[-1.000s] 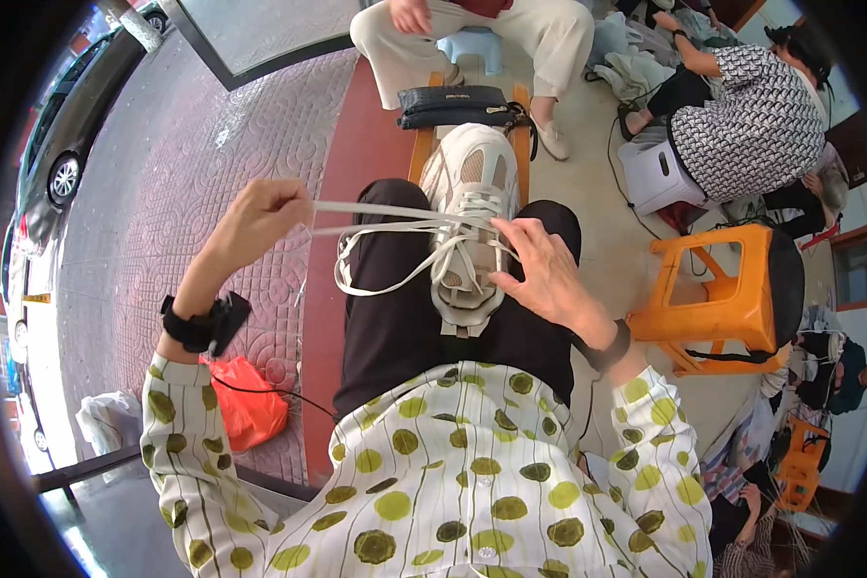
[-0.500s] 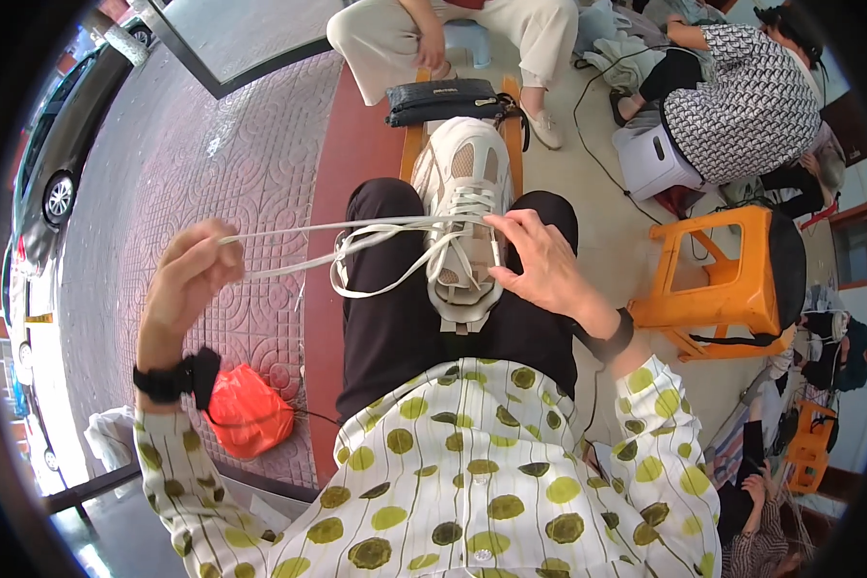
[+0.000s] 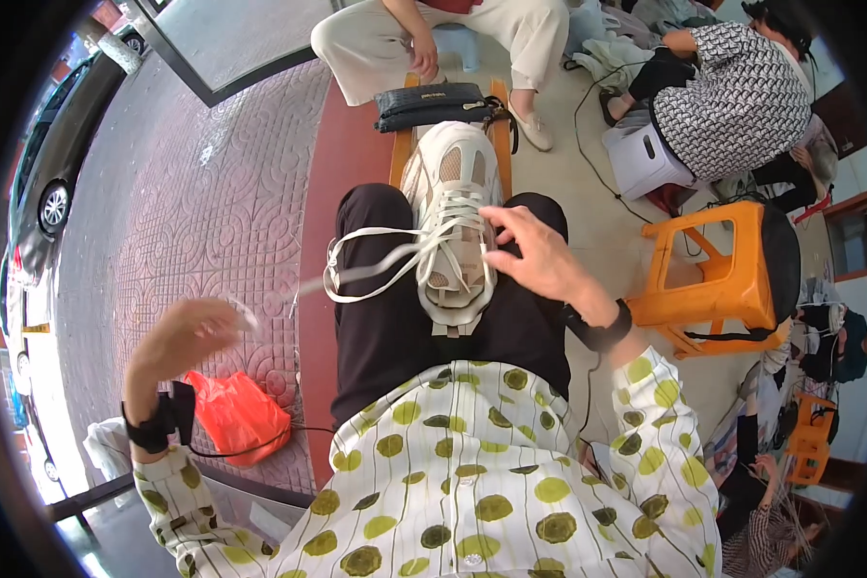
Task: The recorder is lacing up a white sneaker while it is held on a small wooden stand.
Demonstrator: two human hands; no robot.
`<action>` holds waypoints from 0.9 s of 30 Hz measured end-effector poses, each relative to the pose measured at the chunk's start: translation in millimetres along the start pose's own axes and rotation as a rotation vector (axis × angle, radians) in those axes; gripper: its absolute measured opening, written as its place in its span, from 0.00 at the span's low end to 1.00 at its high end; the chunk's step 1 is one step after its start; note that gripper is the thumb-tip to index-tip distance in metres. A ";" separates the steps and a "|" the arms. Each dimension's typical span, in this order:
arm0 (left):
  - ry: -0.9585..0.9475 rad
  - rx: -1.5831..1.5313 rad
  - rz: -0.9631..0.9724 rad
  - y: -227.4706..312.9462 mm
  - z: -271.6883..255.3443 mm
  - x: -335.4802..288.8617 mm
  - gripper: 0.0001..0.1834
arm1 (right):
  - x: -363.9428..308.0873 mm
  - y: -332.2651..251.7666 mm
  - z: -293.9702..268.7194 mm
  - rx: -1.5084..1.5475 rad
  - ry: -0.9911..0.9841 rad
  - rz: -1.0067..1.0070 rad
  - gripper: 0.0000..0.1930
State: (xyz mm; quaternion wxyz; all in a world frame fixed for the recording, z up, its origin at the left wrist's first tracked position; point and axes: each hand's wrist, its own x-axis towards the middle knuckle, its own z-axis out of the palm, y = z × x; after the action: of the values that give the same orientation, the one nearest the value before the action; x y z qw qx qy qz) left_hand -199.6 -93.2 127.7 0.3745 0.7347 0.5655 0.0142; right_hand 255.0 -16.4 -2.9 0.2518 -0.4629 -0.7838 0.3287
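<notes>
White sneaker sits on person's lap, toe toward the orange stool side's far end. Right hand fingers pressed on sneaker's laces, just beside tongue. Left hand pulled well left of sneaker, pinching white lace end, blurred.

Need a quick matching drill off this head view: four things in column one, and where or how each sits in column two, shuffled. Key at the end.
Column one:
1. white sneaker
2. left hand
3. right hand
4. black clutch bag

Column two:
A. out to the side, blurred, pulling a white lace taut
B. on the narrow orange bench beyond the sneaker's toe
C. resting on the lap, laces half done
D. fingers pressed on the sneaker's lacing

Pairs: 1-C, 2-A, 3-D, 4-B
</notes>
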 end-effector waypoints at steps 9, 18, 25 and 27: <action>0.640 0.173 0.320 75.0 90.8 125.1 0.20 | 33.1 -9.8 10.1 -0.253 0.194 -0.185 0.18; 0.635 0.259 0.392 96.7 138.0 206.1 0.34 | 52.8 -7.1 6.9 -0.267 0.019 -0.189 0.24; 0.712 0.207 0.345 100.0 141.3 207.5 0.34 | 58.4 -6.9 1.1 -0.133 -0.099 -0.143 0.29; 0.715 0.205 0.333 101.1 141.7 206.6 0.34 | 49.6 -5.7 12.3 -0.283 0.111 -0.297 0.28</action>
State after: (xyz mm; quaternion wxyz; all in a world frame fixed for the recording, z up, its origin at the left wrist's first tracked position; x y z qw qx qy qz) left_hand 20.6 -3.1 -0.1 0.0718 0.7985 0.5317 0.2728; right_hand 221.2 22.3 -2.2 0.2728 -0.3905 -0.8666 0.1487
